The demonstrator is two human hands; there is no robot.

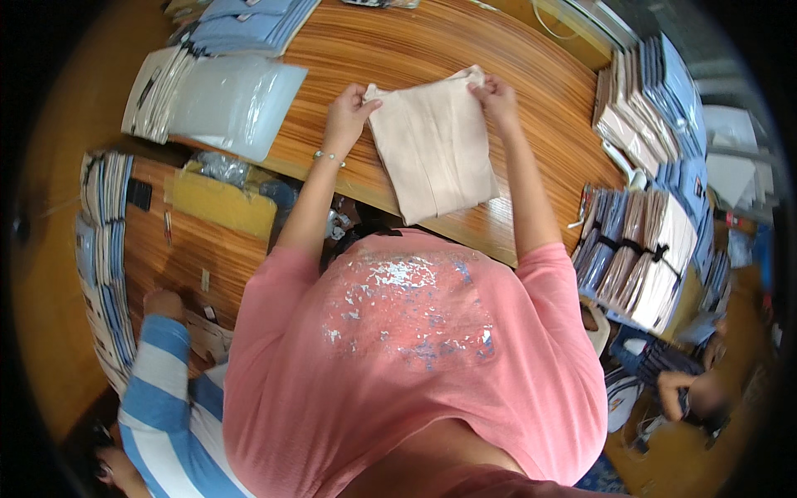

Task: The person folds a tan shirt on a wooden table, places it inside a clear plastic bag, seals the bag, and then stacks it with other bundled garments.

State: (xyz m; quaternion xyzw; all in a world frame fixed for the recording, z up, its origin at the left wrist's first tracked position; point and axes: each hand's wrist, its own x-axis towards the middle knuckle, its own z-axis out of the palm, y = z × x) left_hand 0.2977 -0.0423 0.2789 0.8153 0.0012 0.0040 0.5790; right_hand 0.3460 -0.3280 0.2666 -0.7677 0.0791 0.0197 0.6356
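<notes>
The fingers of the left hand [344, 116] and right hand [496, 93] are each closed in a pinch on a far corner of the folded beige cloth [432, 145], which lies flat on the wooden table [531, 50], its near edge at the table's near edge. The cloth looks light, soft and limp, likely to sag, so the corners and folded edges seem the best hold. Left of it lies a clear plastic bag [228, 104], and to its right stand bundled stacks of folded garments [639, 257].

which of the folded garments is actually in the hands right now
The beige one spread on the table: left hand and right hand pinch its top corners. The stacks at the right lie untouched.
</notes>
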